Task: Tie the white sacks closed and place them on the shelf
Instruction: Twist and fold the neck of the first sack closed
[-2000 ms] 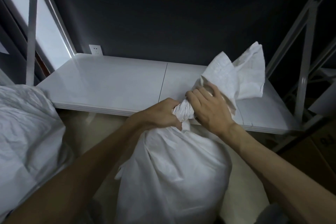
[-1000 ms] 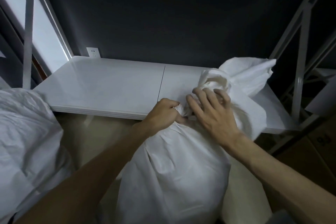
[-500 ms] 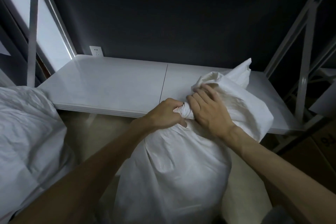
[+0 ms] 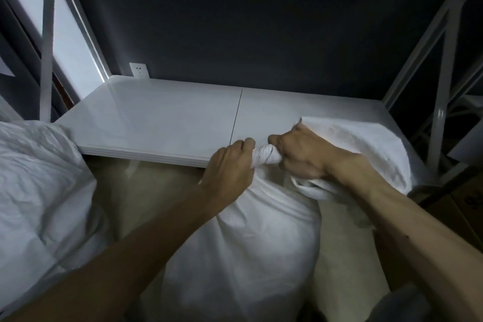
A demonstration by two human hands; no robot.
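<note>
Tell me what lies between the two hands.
In the head view, the twisted neck of the white sack fills the gap between the left hand and the right hand; both grip it.

Two white sacks, the middle sack [image 4: 248, 256] and the left sack [image 4: 34, 191] at the picture's edge; two hands, the left hand [image 4: 230, 167] and the right hand [image 4: 300, 157]; one white shelf [image 4: 156, 123], its top made of two panels; one wall socket [image 4: 139, 70] behind it; one cardboard box [image 4: 465, 198], partly in view at right.
</note>
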